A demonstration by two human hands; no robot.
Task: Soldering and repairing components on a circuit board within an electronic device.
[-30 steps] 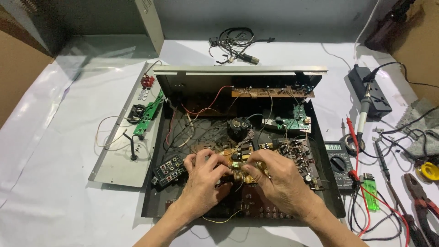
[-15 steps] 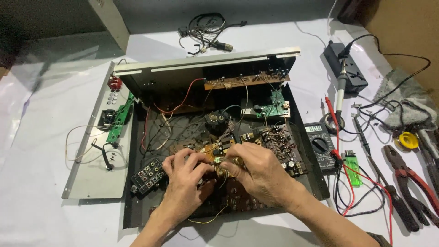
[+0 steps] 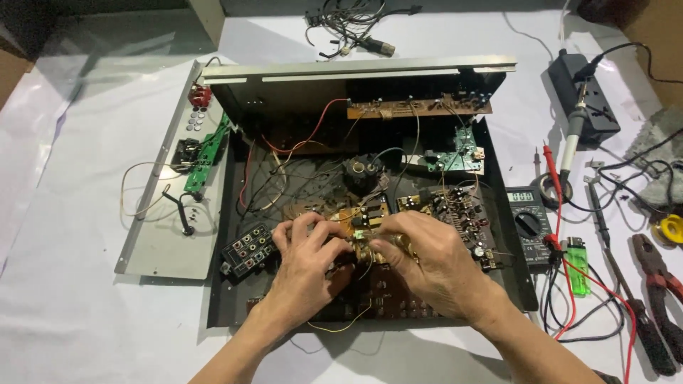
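While both hands work low over the middle of an opened black metal chassis (image 3: pixel 228 284), the left hand (image 3: pixel 306 263) curls its fingers in a narrow grip on a small brass-coloured component (image 3: pixel 370 245) at the centre of the brown circuit board (image 3: pixel 356 213), and the right hand (image 3: pixel 434 263) pinches the same part from the other side, fingertips almost meeting the left ones. A thin yellow wire (image 3: pixel 341 327) loops out from under the palms along the chassis floor. Just left of the left hand sits a black block of round jacks (image 3: pixel 245 249). Farther up, a dark round knob-like part (image 3: pixel 359 171) stands among tangled red and black leads, with a small green board (image 3: pixel 455 158) to its right. On the white-covered desk (image 3: pixel 71 320), a flat grey metal panel (image 3: pixel 163 242) lies beside the chassis. To the right lie a multimeter (image 3: pixel 526 224) with a dial, a translucent green lighter (image 3: pixel 578 267), red-handled pliers (image 3: pixel 658 284) and a black power strip (image 3: pixel 583 92).
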